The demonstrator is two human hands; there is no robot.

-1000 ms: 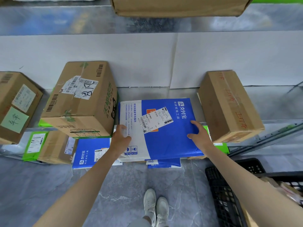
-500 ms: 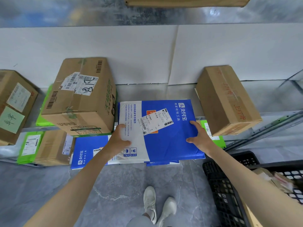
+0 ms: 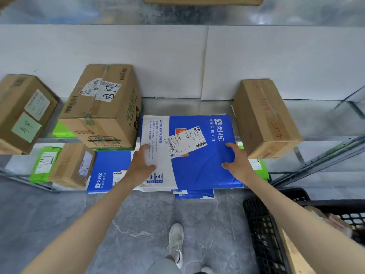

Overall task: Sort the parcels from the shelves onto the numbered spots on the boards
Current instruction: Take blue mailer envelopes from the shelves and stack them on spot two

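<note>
Since a moment ago your view has dropped slightly while the blue mailer (image 3: 197, 167) stays overhanging the shelf (image 3: 187, 105) edge at twelve o'clock, left hand (image 3: 141, 165) and right hand (image 3: 236, 165) pressed open-fingered on its sides; it looks light, floppy and slick, so grip both edges.

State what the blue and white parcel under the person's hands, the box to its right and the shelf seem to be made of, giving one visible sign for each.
Blue and white parcel: probably a plastic mailer with a slight sheen; its thin surface creases near the right hand.
Box: brown corrugated cardboard, matt, with a taped seam.
Shelf: apparently bare sheet metal; it gives blurred grey reflections.
</note>
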